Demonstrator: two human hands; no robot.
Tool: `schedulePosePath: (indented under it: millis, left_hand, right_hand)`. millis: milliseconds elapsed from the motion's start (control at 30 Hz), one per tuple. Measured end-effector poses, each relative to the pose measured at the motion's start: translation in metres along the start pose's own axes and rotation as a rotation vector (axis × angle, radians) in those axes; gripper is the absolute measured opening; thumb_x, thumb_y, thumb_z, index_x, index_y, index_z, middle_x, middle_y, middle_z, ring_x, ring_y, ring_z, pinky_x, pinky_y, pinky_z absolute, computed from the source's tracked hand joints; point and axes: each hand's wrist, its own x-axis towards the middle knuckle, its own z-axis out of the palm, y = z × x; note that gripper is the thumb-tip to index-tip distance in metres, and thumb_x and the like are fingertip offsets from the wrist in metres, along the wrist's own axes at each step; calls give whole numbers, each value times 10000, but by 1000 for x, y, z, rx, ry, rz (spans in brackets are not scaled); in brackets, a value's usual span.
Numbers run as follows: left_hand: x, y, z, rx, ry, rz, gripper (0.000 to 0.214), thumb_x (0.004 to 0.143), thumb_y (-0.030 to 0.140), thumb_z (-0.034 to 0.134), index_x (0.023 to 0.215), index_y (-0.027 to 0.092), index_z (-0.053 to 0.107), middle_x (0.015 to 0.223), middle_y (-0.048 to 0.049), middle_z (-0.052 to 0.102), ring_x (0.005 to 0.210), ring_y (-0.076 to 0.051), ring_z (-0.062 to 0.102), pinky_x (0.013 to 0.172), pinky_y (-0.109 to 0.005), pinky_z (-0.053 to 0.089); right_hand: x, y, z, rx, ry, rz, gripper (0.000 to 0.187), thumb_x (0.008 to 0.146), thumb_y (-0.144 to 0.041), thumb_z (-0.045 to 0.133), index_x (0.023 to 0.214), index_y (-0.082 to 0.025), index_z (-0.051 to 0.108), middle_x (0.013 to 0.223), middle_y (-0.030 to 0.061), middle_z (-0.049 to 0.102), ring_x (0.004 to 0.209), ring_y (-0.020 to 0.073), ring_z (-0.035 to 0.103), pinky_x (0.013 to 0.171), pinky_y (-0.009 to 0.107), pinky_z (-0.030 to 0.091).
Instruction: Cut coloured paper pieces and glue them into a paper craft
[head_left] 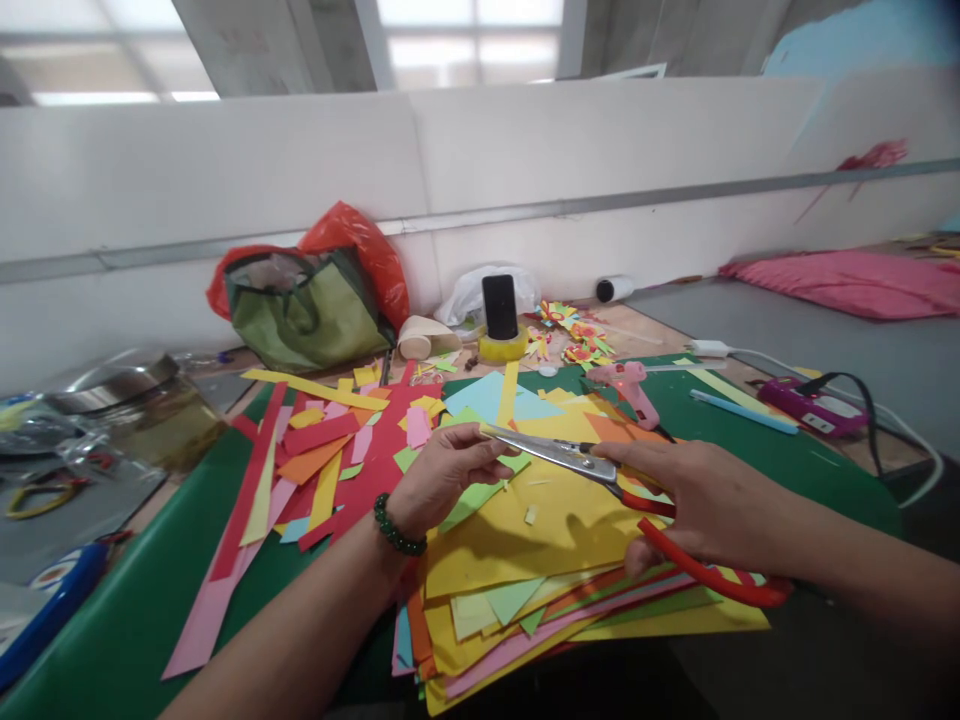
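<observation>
My right hand point(694, 500) grips a pair of scissors point(570, 458) with red handles, its blades pointing left. At the blade tips, my left hand point(454, 465) pinches a small piece of yellow paper point(489, 431), mostly hidden by the fingers. The blades look nearly closed beside that piece. Below both hands lies a stack of coloured paper sheets point(480, 560), yellow on top, with small offcuts scattered over it. A green beaded bracelet circles my left wrist.
Coloured paper strips and scraps point(315, 445) cover the green mat point(150, 590) on the left. Behind are a phone point(500, 307) on a yellow tape roll point(502, 346), paper flowers point(585, 345) and a pink glue gun point(626, 388). A blue cutter point(742, 412) lies right, a glass jar point(142, 410) left.
</observation>
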Motion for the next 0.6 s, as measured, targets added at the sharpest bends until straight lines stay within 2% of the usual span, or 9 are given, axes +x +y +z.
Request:
schedulePosePath:
  millis: [133,233,433,500,600]
  left_hand:
    - [-1,1,1,-18,5,-10,358,475,361,906,675,131,718,706,-30,719,530,-84,630,532,-175,486]
    - [-1,0,1,-15,4,-6,353,468,362,908,653,131,717,698,-30,719,526,-79,630,524,-163,481]
    - [0,0,0,5,-28,-3,320,524,347,884,672,124,709,751,-55,730,551,-94,636,575,-201,503]
    - [-1,0,0,6,-23,1,319,525,349,882,681,128,713,753,-51,731,548,-94,635,576,-203,501]
    - [-2,1,0,6,-15,9,326,514,351,884,698,136,722,751,-48,733,543,-94,633,566,-199,494]
  right_hand:
    - [-1,5,5,-59,36,17,854,586,-740,692,1282,-254,606,963,87,750,817,337,703,654,417,563]
    - [-1,7,8,-86,45,28,811,611,-734,680,1272,-269,612,921,72,755,786,327,704,635,403,557]
    - [-1,8,9,-69,32,18,699,695,-709,634,1260,-298,607,961,55,753,815,309,704,664,385,560]
    - [0,5,5,-95,17,24,729,680,-708,647,1263,-271,603,949,77,750,813,317,703,654,388,556]
    - [2,-2,-3,-145,-38,-3,803,652,-689,684,1293,-219,570,1067,126,719,827,322,703,644,393,553]
